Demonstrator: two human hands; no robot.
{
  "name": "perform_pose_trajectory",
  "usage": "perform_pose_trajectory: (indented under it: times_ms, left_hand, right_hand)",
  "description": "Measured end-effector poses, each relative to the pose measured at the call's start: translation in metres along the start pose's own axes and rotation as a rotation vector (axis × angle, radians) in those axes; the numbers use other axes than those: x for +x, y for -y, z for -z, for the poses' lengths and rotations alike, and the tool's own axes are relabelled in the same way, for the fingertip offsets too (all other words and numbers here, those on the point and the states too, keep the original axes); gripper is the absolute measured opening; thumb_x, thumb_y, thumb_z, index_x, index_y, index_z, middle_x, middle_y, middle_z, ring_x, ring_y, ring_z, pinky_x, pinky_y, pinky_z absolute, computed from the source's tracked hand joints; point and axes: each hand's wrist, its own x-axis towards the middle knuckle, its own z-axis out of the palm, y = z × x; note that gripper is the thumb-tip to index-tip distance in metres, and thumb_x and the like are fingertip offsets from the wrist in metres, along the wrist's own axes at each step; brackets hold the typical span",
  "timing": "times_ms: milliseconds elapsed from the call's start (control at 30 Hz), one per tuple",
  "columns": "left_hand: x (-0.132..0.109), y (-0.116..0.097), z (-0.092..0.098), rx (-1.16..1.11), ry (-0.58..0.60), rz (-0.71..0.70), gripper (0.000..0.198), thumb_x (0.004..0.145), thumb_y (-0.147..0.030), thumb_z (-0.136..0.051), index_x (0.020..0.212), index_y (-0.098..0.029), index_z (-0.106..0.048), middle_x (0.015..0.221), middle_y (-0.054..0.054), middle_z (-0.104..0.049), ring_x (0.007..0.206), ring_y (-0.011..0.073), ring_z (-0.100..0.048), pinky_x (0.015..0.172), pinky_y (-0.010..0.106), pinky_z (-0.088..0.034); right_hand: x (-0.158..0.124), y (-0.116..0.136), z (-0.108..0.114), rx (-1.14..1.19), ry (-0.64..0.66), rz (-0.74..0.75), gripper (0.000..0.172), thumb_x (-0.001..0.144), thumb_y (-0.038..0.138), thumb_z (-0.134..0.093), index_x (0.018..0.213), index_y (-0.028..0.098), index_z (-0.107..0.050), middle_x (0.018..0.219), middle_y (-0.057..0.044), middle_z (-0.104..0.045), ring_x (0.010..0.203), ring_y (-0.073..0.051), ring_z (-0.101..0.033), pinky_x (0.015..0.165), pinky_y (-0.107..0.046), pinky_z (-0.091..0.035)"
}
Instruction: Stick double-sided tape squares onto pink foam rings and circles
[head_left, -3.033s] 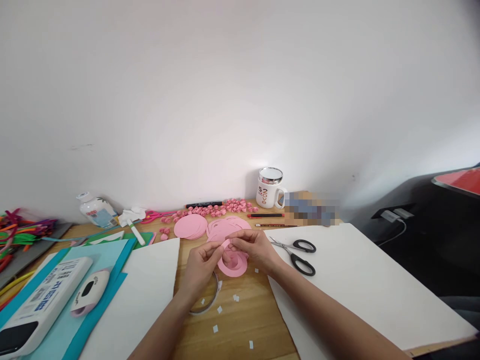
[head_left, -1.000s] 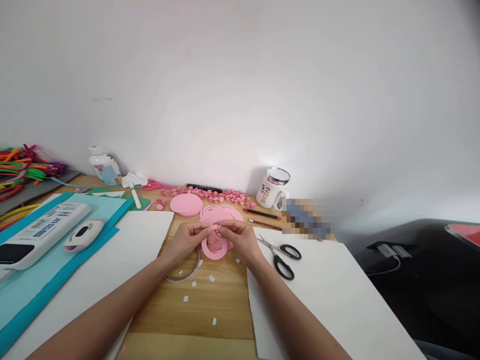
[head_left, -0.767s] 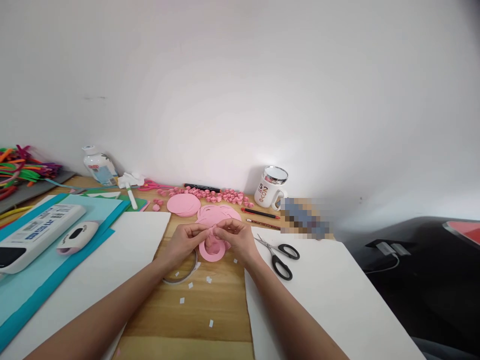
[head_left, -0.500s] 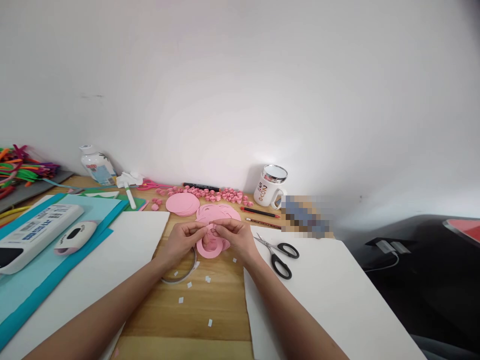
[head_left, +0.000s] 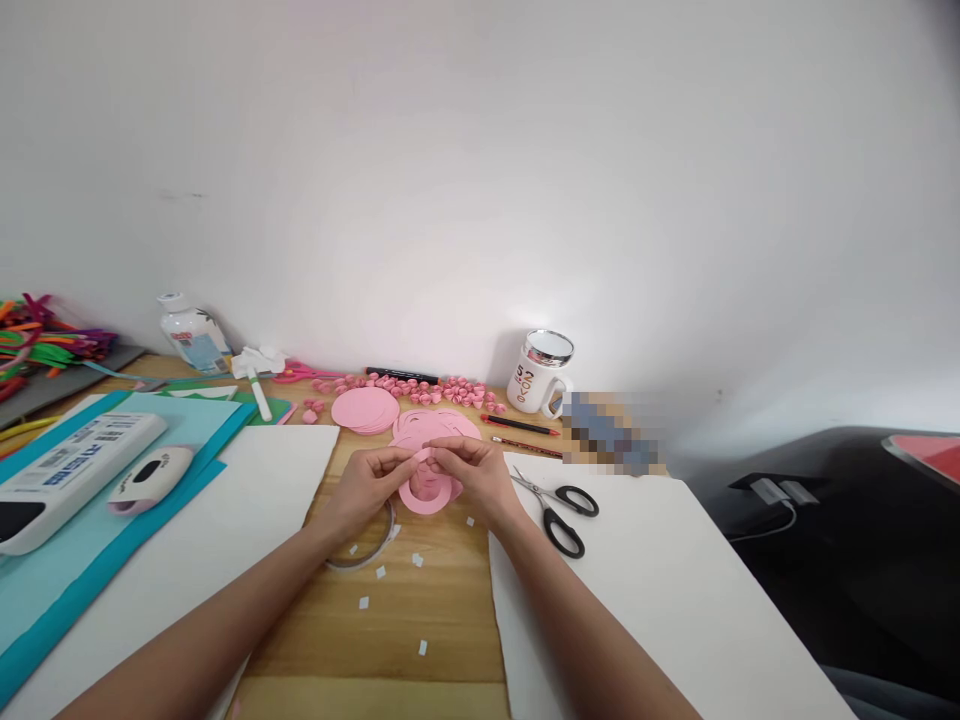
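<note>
Between both hands hangs a pink paper ring [head_left: 426, 503], pinched along its upper edge. My left hand [head_left: 369, 487] is closed on the ring's upper left with thumb and forefinger. On the upper right, my right hand [head_left: 480, 480] pinches it too, the fingertips almost meeting. Just behind lies a loose pile of pink paper cutouts [head_left: 439, 424], partly covered by the hands. A stack of pink paper circles [head_left: 365, 410] sits to its left. Below my left wrist a roll of tape [head_left: 369, 560] lies on the table, partly hidden.
Black-handled scissors [head_left: 564, 518] rest on white board [head_left: 645, 600] at right. Small pink rolled pieces [head_left: 457, 392] line the wall near a mug [head_left: 540, 372], a pen [head_left: 519, 425] and a black marker [head_left: 403, 375]. Several white paper bits [head_left: 364, 603] dot the table. A white device [head_left: 82, 480] lies left.
The pink ring has shifted slightly right and up, still held by both hands. The fingers of my right hand have moved a little along its edge.
</note>
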Motion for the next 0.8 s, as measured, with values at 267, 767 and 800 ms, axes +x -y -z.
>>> perform_pose_trajectory:
  times_ms: [267,767,800]
  left_hand:
    - [0.0002,0.0016,-0.001,-0.005,0.011,-0.021,0.028,0.071,-0.039,-0.057,0.062,-0.013,-0.063,0.056,0.001,-0.059,0.052,0.011,-0.049,0.048,0.02,-0.038]
    - [0.0009,0.0015,0.0,-0.071,-0.02,0.001,0.024,0.069,-0.038,-0.061,0.066,-0.014,-0.065,0.056,0.0,-0.059,0.051,0.0114,-0.05,0.045,0.02,-0.04]
    - [0.0004,0.0007,-0.0003,-0.07,-0.016,-0.004,0.023,0.069,-0.037,-0.061,0.066,-0.014,-0.065,0.057,0.0,-0.06,0.052,0.0113,-0.051,0.047,0.02,-0.04]
  right_hand:
    - [0.0,0.0,0.0003,0.026,-0.016,0.013,0.019,0.055,0.025,-0.073,0.07,0.016,-0.065,0.06,0.001,-0.065,0.052,-0.01,-0.058,0.058,-0.024,-0.047]
    - [0.0003,-0.0004,0.0006,0.054,0.009,0.002,0.027,0.056,0.03,-0.072,0.078,0.016,-0.066,0.07,-0.003,-0.068,0.063,-0.014,-0.062,0.068,-0.03,-0.049]
    - [0.0004,-0.0004,0.0007,0.06,0.012,0.005,0.026,0.056,0.029,-0.073,0.077,0.016,-0.066,0.068,-0.002,-0.067,0.06,-0.013,-0.061,0.066,-0.029,-0.049]
